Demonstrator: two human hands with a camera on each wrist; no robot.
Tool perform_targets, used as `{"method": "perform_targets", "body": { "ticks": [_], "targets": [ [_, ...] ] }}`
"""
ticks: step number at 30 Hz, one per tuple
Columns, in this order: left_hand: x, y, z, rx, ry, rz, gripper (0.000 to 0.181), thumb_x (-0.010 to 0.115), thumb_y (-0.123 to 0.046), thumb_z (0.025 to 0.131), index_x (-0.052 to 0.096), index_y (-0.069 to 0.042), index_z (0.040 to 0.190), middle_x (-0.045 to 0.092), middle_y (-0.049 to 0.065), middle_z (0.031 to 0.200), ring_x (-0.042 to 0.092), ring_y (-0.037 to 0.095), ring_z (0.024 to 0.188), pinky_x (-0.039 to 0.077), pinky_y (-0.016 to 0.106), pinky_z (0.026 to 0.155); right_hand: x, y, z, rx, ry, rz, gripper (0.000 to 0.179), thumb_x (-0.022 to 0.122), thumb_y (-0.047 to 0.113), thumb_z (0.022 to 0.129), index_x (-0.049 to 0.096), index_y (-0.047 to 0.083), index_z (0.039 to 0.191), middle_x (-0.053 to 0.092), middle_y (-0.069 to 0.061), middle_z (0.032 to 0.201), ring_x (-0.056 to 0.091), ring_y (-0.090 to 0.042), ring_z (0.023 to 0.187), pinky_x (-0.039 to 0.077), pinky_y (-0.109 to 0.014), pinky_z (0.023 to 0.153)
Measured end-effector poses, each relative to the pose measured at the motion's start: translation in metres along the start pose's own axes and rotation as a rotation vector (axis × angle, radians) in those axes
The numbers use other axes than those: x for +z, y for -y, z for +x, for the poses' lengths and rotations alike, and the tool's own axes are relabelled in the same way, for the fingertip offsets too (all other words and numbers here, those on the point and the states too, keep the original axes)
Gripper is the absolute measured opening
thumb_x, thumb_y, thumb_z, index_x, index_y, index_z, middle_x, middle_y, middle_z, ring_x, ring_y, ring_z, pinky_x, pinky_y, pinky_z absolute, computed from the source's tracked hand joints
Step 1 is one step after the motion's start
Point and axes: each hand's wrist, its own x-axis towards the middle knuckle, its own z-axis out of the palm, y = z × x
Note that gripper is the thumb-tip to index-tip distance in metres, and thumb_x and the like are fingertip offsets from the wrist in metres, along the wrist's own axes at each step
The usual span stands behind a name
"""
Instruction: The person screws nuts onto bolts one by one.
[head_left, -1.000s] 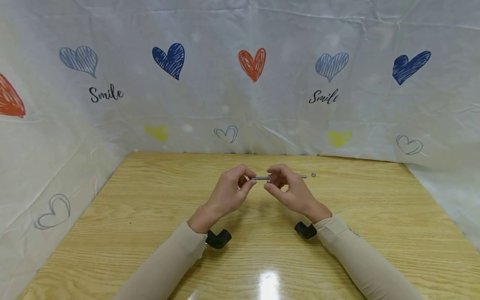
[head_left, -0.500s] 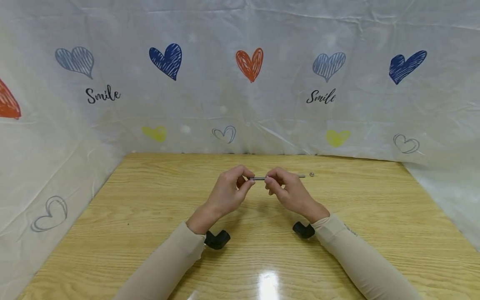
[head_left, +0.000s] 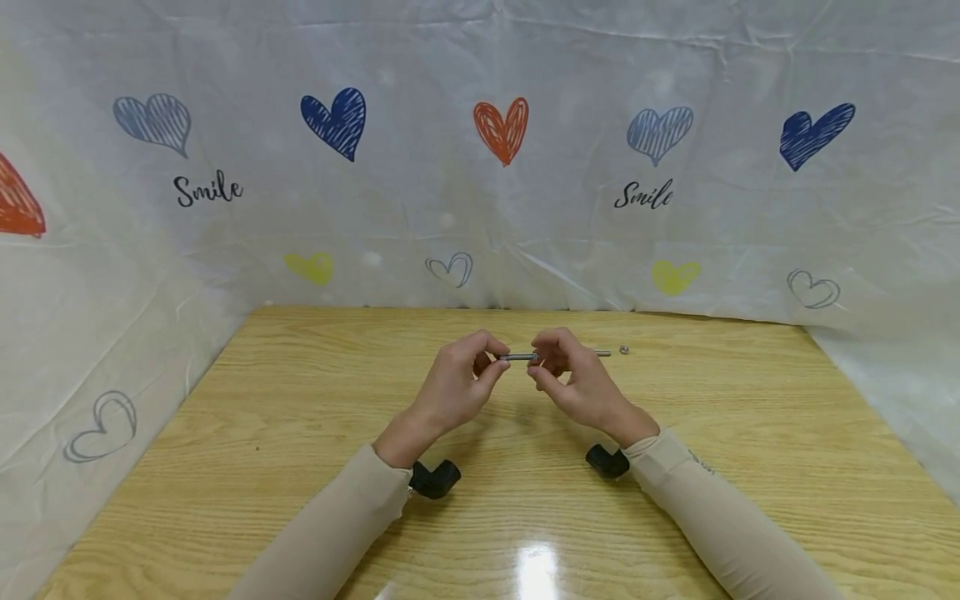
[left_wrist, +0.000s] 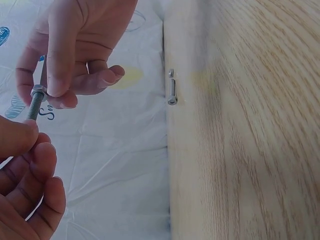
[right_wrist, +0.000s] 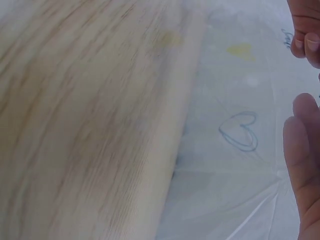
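My left hand (head_left: 456,383) pinches one end of a metal bolt (head_left: 517,357) between thumb and fingertips, holding it level above the table. A hex nut (left_wrist: 39,91) sits on the bolt's threaded shaft, plain to see in the left wrist view. Around that nut, the thumb and forefinger of my right hand (head_left: 583,382) stand spread apart, close to it. The bolt's gripped end is hidden by my left fingers. A second bolt (left_wrist: 173,94) lies on the table behind my right hand, and a loose nut (head_left: 624,350) lies just past its tip.
The wood-grain table (head_left: 300,467) ends at a white cloth backdrop (head_left: 420,192) printed with hearts and "Smile". Black wrist mounts (head_left: 437,480) hang below both sleeves. In the right wrist view only fingers show at the right edge; the bolt is out of sight there.
My right thumb and forefinger close on the nut half a second ago, then part again now. My left hand keeps its pinch on the bolt, almost unmoved.
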Motion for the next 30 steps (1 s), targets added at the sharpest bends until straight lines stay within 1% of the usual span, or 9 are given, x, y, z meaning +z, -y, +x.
{"method": "perform_targets", "body": {
  "ticks": [3,7,9,12,15,18,21,27,30],
  "targets": [
    [-0.0002,-0.0004,0.0001,-0.002,0.001,-0.002,0.01,0.067,0.0,0.088,0.063,-0.005,0.096,0.06,0.001,0.077,0.05,0.006,0.058,0.046,0.023,0.054,0.0007,-0.0016,0.0,-0.016,-0.009,0.0,0.021,0.058,-0.011,0.089,0.05,-0.006,0.107,0.061,-0.014,0.082,0.061,-0.026,0.061,0.051,-0.034,0.055],
    [-0.0007,-0.0015,0.0003,0.001,-0.005,-0.016,0.01,0.067,0.0,0.088,0.064,-0.005,0.095,0.061,0.001,0.076,0.05,0.007,0.057,0.046,0.023,0.053,0.0007,-0.003,-0.0001,0.002,-0.003,-0.03,0.011,0.057,-0.008,0.092,0.054,-0.004,0.102,0.061,-0.011,0.08,0.061,-0.023,0.061,0.05,-0.03,0.054],
    [-0.0009,-0.002,0.0005,0.005,-0.008,-0.02,0.01,0.067,0.001,0.087,0.064,-0.005,0.095,0.06,0.001,0.076,0.05,0.007,0.057,0.046,0.023,0.053,0.0004,-0.0028,0.0001,0.018,0.0,-0.036,0.006,0.055,-0.006,0.093,0.057,-0.003,0.098,0.062,-0.012,0.08,0.062,-0.025,0.062,0.05,-0.029,0.055],
    [-0.0006,-0.0017,0.0006,0.011,-0.007,-0.017,0.01,0.068,0.001,0.087,0.064,-0.005,0.094,0.06,0.001,0.077,0.049,0.007,0.058,0.045,0.023,0.053,-0.0004,-0.0018,0.0,0.04,0.008,-0.048,0.006,0.054,-0.005,0.095,0.058,0.0,0.095,0.062,-0.013,0.08,0.062,-0.027,0.063,0.05,-0.029,0.056],
    [-0.0002,-0.001,0.0005,0.013,-0.006,-0.018,0.01,0.068,0.001,0.087,0.064,-0.005,0.095,0.06,0.001,0.077,0.049,0.008,0.058,0.045,0.023,0.054,-0.001,-0.0007,-0.0003,0.057,0.008,-0.051,0.007,0.056,-0.004,0.094,0.058,-0.001,0.1,0.062,-0.012,0.079,0.061,-0.023,0.063,0.05,-0.031,0.058],
    [-0.0004,-0.0008,-0.0001,0.012,-0.003,-0.016,0.01,0.067,0.001,0.087,0.063,-0.004,0.095,0.06,0.001,0.078,0.049,0.007,0.058,0.045,0.023,0.054,-0.0013,0.0003,-0.0006,0.049,0.006,-0.051,0.021,0.061,-0.003,0.091,0.054,-0.004,0.111,0.062,-0.012,0.083,0.061,-0.02,0.066,0.05,-0.034,0.058],
    [-0.0002,-0.0001,-0.0007,0.01,-0.001,-0.013,0.01,0.067,0.0,0.088,0.063,-0.005,0.096,0.06,0.002,0.078,0.049,0.007,0.058,0.045,0.023,0.054,-0.0004,-0.0006,-0.0007,0.011,0.002,-0.034,0.029,0.062,-0.006,0.089,0.051,-0.005,0.116,0.061,-0.014,0.087,0.062,-0.02,0.066,0.05,-0.032,0.057],
    [0.0007,0.0006,-0.0006,0.016,-0.006,-0.008,0.01,0.067,0.0,0.087,0.063,-0.005,0.096,0.06,0.001,0.078,0.049,0.007,0.057,0.045,0.023,0.053,0.0017,-0.0037,-0.0001,-0.044,0.007,-0.006,0.019,0.055,-0.011,0.091,0.051,-0.005,0.109,0.06,-0.011,0.082,0.059,-0.013,0.061,0.05,-0.029,0.054],
    [0.0001,-0.001,-0.0002,0.009,-0.007,-0.009,0.009,0.067,-0.001,0.088,0.063,-0.005,0.096,0.06,0.001,0.078,0.048,0.007,0.057,0.045,0.023,0.053,0.0015,-0.0038,0.0,-0.031,0.005,-0.025,0.012,0.053,-0.009,0.093,0.053,-0.004,0.104,0.06,-0.01,0.081,0.06,-0.017,0.061,0.048,-0.026,0.053]
  ]
}}
